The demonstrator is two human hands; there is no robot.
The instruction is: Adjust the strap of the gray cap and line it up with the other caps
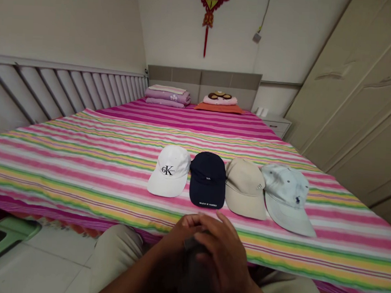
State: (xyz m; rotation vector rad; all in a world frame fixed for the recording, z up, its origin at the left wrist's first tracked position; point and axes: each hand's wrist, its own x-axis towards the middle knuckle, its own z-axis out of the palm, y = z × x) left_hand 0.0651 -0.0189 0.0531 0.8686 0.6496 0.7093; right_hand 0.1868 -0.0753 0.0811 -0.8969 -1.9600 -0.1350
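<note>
Several baseball caps lie in a row near the front edge of the striped bed: a white cap (170, 171) with a black logo, a navy cap (208, 179), a beige cap (245, 188) and a pale blue cap (288, 196), each touching its neighbour. My left hand (181, 232) and my right hand (224, 250) are pressed together just in front of the bed edge, below the navy cap. The right hand lies over the left. Something dark shows between them, too blurred to name. Neither hand touches a cap.
The bed (82, 157) has a pink, green and yellow striped sheet. Folded purple bedding (167, 96) and an orange pillow (222, 105) lie by the headboard. A railing (63, 89) runs along the left, a wardrobe (360, 99) stands right, a green stool (0, 240) sits lower left.
</note>
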